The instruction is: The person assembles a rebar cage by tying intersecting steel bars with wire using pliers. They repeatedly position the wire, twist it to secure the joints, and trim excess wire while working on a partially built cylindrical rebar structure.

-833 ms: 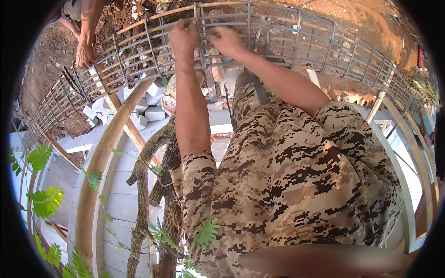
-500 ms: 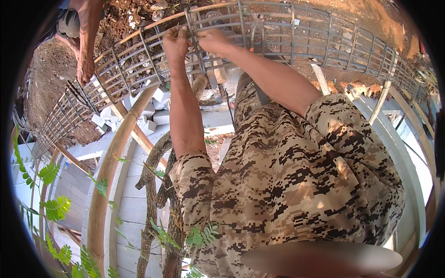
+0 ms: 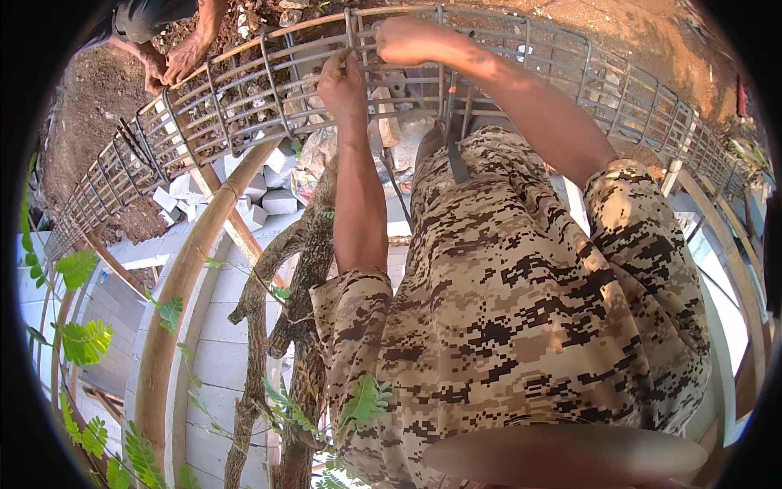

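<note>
The left hand [image 3: 342, 81] is curled shut on a bar of the rebar cage [image 3: 244, 90], close by an upright stirrup [image 3: 352, 33]. Whether something thin is pinched in the fingers I can't make out. The right hand [image 3: 403, 39] sits just beside it at the top rail, fingers folded onto the steel; what it pinches, if anything, is hidden. Both forearms reach up from a camouflage shirt [image 3: 505, 326].

The cage is a long lattice of straight bars ringed with stirrups, running right across the top of the view over bare earth [image 3: 90, 98], above the timber poles [image 3: 171, 310] and white blocks [image 3: 269, 196]. By my reckoning it's heavy and stiff — it won't bend in the hand. The steel looks rough rather than slippery, so a full wrap round one bar near a crossing should hold best, well off any cut ends.

At the cage's far left another person's hand [image 3: 183, 57] rests on it. Green leaves [image 3: 81, 342] and a gnarled trunk [image 3: 301, 269] fill the lower left.

Against the earlier views, both hands sit higher in the picture and a little further right, still side by side on the top bars — and the other person's hand has come onto the cage, where before an arm hung down beside it.
</note>
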Tool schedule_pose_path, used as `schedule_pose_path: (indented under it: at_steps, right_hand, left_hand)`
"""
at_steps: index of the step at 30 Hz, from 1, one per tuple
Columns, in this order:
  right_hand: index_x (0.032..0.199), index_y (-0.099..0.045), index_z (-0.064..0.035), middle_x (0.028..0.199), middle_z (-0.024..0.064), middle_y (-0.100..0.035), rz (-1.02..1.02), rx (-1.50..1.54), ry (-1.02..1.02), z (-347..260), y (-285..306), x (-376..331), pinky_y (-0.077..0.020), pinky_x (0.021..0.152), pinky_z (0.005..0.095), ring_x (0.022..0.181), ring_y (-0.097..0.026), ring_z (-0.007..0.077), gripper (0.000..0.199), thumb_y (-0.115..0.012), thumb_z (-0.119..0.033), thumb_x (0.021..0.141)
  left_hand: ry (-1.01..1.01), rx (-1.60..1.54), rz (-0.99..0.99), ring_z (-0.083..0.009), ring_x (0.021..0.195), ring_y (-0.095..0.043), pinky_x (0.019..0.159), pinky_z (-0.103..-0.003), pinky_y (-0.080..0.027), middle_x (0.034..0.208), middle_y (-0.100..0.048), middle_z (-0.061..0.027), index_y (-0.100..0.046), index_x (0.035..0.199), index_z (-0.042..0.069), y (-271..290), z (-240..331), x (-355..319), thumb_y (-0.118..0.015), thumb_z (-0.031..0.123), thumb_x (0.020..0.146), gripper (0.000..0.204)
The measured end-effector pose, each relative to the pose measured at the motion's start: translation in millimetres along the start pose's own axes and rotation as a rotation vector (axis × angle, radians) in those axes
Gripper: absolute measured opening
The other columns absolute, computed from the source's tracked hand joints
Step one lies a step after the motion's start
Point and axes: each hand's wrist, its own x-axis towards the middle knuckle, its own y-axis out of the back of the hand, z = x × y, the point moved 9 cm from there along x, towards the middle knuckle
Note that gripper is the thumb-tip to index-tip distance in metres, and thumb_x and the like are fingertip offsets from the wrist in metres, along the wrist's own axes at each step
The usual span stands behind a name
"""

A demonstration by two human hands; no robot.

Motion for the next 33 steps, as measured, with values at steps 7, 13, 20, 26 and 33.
schedule_pose_path:
  at_steps: [7, 13, 20, 26, 33]
  right_hand:
    - [0.096, -0.072, -0.0034, 0.075, 0.02, -0.068, -0.129, -0.202, 0.262, -61.3, 31.7, 3.4, -0.0534, 0.066, 0.043, 0.068, -0.066, 0.0323, 0.024, -0.054, -0.01, 0.08]
    - [0.081, -0.074, -0.0017, 0.079, 0.0224, -0.069, -0.085, -0.199, 0.29, -48.4, 85.7, 46.1, -0.0531, 0.065, 0.0473, 0.074, -0.067, 0.0393, 0.023, -0.067, -0.02, 0.068]
    - [0.079, -0.073, 0.0003, 0.076, 0.0208, -0.068, -0.026, -0.341, 0.427, -85.5, 67.6, 51.3, -0.0537, 0.063, 0.0466, 0.073, -0.068, 0.038, 0.02, -0.068, -0.012, 0.064]
    - [0.076, -0.071, 0.0033, 0.072, 0.0243, -0.066, 0.151, -0.196, 0.285, -65.0, 61.7, 70.7, -0.053, 0.056, 0.0479, 0.067, -0.068, 0.0394, 0.019, -0.067, -0.008, 0.062]
    - [0.079, -0.071, 0.0033, 0.078, 0.0281, -0.066, 0.259, 0.061, -0.111, -5.8, 84.4, 62.2, -0.0533, 0.063, 0.0492, 0.074, -0.069, 0.0405, 0.018, -0.067, -0.01, 0.068]
  left_hand:
    - [-0.009, 0.099, -0.078, -0.0265, 0.103, -0.052, 0.09, -0.038, -0.045, 0.113, -0.05, -0.0167, -0.067, 0.112, -0.002, -20.5, -4.9, -13.5, -0.059, 0.005, 0.089, 0.025]
    - [0.456, -0.282, -0.01, -0.0198, 0.079, -0.061, 0.062, -0.028, -0.049, 0.101, -0.056, -0.0125, -0.06, 0.101, -0.005, -42.2, -10.8, -43.0, -0.06, 0.027, 0.097, 0.032]
    - [0.706, -0.531, 0.048, -0.0141, 0.043, -0.056, 0.036, -0.027, -0.036, 0.068, -0.066, -0.0116, -0.058, 0.079, 0.001, -65.2, -22.3, -51.0, -0.053, 0.032, 0.101, 0.039]
    - [0.34, -0.01, -0.044, -0.0308, 0.05, -0.063, 0.047, -0.039, -0.048, 0.068, -0.067, -0.0199, -0.064, 0.074, -0.005, -49.8, 5.0, -31.2, -0.057, 0.024, 0.096, 0.037]
    - [0.263, 0.274, -0.232, -0.0368, 0.061, -0.061, 0.06, -0.044, -0.049, 0.068, -0.064, -0.0228, -0.068, 0.076, -0.005, -46.6, 4.0, -11.9, -0.063, 0.026, 0.088, 0.033]
